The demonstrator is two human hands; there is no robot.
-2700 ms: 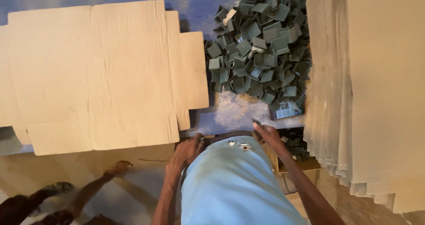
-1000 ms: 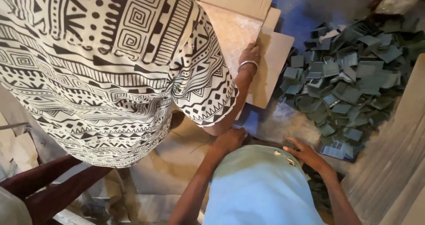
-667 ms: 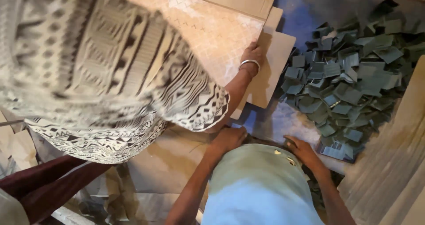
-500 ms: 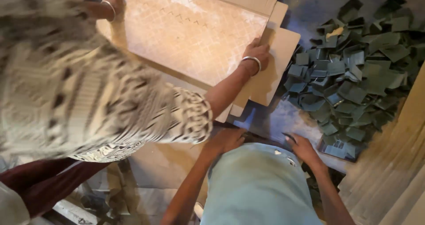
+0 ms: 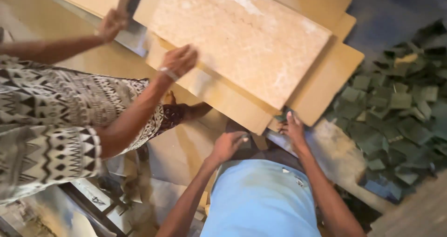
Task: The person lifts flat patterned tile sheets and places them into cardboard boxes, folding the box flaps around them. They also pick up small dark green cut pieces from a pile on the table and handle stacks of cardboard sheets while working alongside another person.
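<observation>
Two hands of the wearer work low in the head view. The left hand (image 5: 229, 144), at about 6 o'clock, rests with its fingers curled loosely on the floor below the near edge of the cardboard sheets (image 5: 242, 46); whether it grips anything I cannot tell. The right hand (image 5: 293, 127), just right of it, has its fingers spread and touching the near corner of the lowest sheet, pinching nothing that shows.

A co-worker's hand (image 5: 179, 60) at 10 o'clock lies flat on the same stack, so moving it cleanly likely means getting the fingertips fully under the edge and lifting level with the other person, or the layers could slide apart.

The sheets are tan, flat and flapped, stacked askew from 11 to 2 o'clock, the top one scuffed pale. A heap of small grey-green pieces (image 5: 396, 111) lies at 3 o'clock.
</observation>
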